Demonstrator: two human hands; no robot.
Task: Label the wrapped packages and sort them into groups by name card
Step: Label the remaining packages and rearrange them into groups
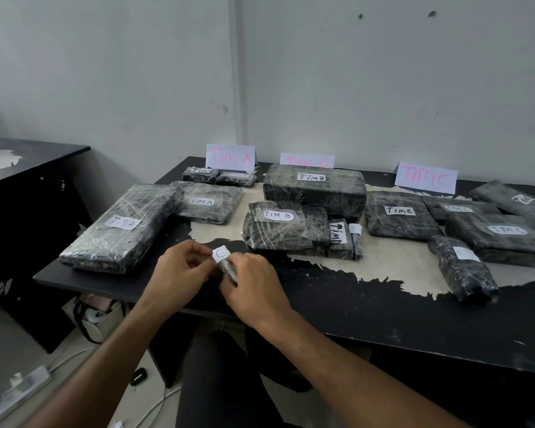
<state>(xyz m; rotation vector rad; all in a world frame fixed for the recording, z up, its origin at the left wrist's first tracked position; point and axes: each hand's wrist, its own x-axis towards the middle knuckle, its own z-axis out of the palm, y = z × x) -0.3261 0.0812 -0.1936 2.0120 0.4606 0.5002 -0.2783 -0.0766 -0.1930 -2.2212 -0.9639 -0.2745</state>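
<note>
Near the table's front edge both my hands hold one small black wrapped package (228,271). A white label (221,253) marked with a C sits on its far end. My left hand (179,270) pinches the label's left side. My right hand (254,285) grips the package from the right and hides most of it. Three folded name cards stand at the back: TIM A (230,158), TIM B (306,160) and TIM C (426,177). Labelled black packages lie grouped in front of each card, such as the long TIM A package (121,230), the big TIM B package (314,188) and a TIM C package (399,216).
The black table (383,310) has a peeled, pale patch across its middle. A second black desk (28,168) stands to the left. On the floor below lie a bag (98,319), a power strip (16,393) and cables. A rolled package (464,267) lies at the right.
</note>
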